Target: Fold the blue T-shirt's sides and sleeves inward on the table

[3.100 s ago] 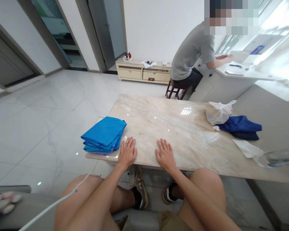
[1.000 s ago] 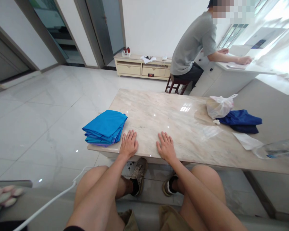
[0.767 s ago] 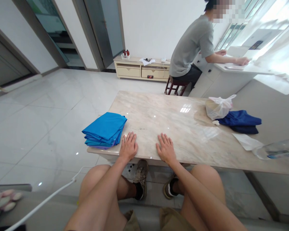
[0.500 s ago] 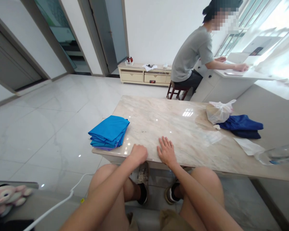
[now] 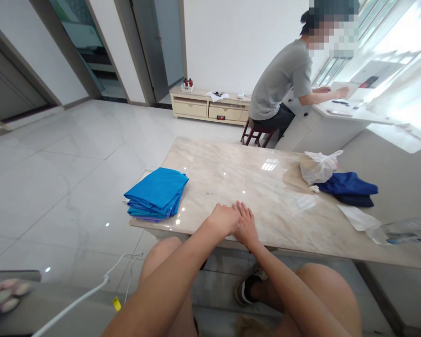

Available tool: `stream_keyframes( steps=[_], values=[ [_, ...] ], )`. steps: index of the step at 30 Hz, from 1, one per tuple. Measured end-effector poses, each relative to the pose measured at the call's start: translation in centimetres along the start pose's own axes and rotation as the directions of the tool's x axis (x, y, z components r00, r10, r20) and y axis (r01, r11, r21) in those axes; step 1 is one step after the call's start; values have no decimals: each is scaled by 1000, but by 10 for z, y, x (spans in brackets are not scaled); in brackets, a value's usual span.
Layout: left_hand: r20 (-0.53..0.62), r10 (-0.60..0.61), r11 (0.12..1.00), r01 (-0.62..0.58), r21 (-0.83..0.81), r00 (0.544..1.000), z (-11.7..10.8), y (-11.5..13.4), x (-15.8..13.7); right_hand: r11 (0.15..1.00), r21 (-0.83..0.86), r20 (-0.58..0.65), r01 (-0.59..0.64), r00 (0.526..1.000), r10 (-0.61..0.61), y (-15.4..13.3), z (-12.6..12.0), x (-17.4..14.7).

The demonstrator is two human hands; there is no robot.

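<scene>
You're holding left hand (image 5: 225, 219) curled against right hand (image 5: 247, 225) — can't tell left's grip; right resting open, empty on table (image 5: 210, 164); blue cloth stack (image 5: 157, 188) lying at table's left end.

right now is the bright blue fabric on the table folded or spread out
Folded. The bright blue fabric lies in a compact pile on the marble-patterned table, its layered edges showing along the near side.

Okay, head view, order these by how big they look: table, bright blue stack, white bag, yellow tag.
Largest to smallest:
Table
Bright blue stack
White bag
Yellow tag
</scene>
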State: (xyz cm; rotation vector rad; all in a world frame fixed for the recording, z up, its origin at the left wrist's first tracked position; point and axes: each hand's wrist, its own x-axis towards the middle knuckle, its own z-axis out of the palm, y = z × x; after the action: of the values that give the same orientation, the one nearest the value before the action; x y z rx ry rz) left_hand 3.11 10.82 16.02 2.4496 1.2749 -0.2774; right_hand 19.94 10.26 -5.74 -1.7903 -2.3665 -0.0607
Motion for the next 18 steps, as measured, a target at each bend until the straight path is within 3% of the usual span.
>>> stream_keyframes(
  steps=[3, 8, 11, 15, 18],
  values=[
    [112, -30, 999, 32, -14, 993, 4, -10, -5, 1000, 25, 10, -12, 1000, 11, -1, -6, 1],
    [-35, 59, 998, -58, 7, 998, -1, -1, 3, 1000, 23, 25, 2, 1000, -2, 1, -6, 1],
    [-58, 91, 996, -91, 5, 994, 3, 2, 6, 1000, 12, 7, 0, 1000, 0, -1, -5, -1],
    [-36, 4, 1000, -5, -25, 999, 12, -11, 1, 1000, -3, 0, -7, 1000, 7, -11, -8, 0],
    [-58, -108, 994, 106, -35, 992, 13, -33, -2, 998, -55, 114, -40, 992, 46, -15, -28, 10]
  ],
)
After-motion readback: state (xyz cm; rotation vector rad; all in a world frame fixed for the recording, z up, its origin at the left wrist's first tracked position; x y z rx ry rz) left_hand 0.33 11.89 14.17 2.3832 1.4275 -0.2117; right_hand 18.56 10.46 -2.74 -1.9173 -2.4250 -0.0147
